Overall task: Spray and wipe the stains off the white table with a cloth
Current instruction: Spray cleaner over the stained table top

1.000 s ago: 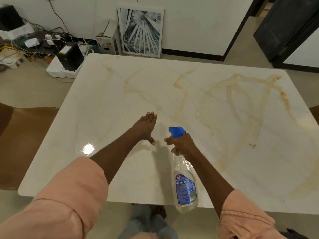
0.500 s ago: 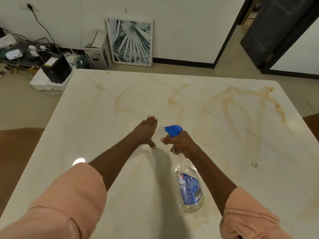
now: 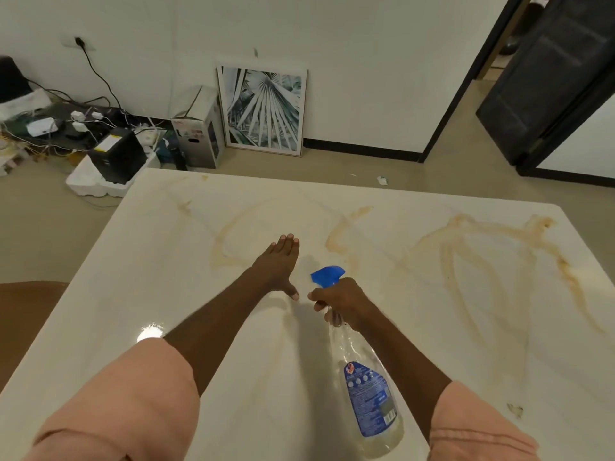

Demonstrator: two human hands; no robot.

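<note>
Right hand (image 3: 344, 302) wrapped round the neck of the spray bottle (image 3: 367, 390), fingers curled under the blue trigger head (image 3: 327, 275), thumb side toward the other hand. Nozzle pointing away from the body, out over the white table (image 3: 206, 331). Below the grip, clear bottle body slanting back toward the body, blue label facing up, pale liquid pooled at the low end. Whether the base rests on the tabletop or hangs just above it: cannot tell.

Left hand (image 3: 278, 266) just left of the grip, stretched flat and spread, fingers straight and together, thumb splayed out toward the right hand, nearly touching it. Palm down, low over the surface; contact with the table not clear. Holding nothing.

Beyond the nozzle and off to the right of the grip, brown stains (image 3: 466, 247) looping across the tabletop in long streaks, the darkest run near the far right edge. More faint streaks ahead of the left hand's fingertips. A small dark spot (image 3: 515, 410) near the right sleeve (image 3: 479, 430), behind the grip. Glare patch on the table beside the left sleeve (image 3: 116, 404).

Past the far table edge: a framed leaf print (image 3: 263, 109) leaning on the wall, a cardboard box (image 3: 198, 131) beside it, a tangle of cables and adapters (image 3: 60, 124) on the floor far left, a dark door (image 3: 545, 78) far right.
</note>
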